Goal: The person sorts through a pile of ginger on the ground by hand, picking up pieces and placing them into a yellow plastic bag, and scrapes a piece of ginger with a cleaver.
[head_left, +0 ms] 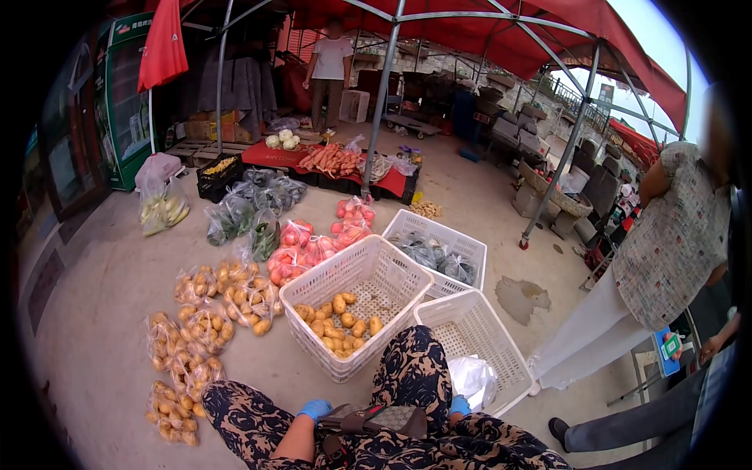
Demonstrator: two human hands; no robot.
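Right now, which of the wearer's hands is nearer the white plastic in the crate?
Right: the right hand is close beside the white plastic; the left hand is farther, across the handbag.

Patterned trousers [409,362] partly hide the right grip [460,405].

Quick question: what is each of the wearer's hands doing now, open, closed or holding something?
Left hand: beside the bag on the lap; its grip cannot be told.
Right hand: partly hidden, near white plastic; its grip cannot be told.
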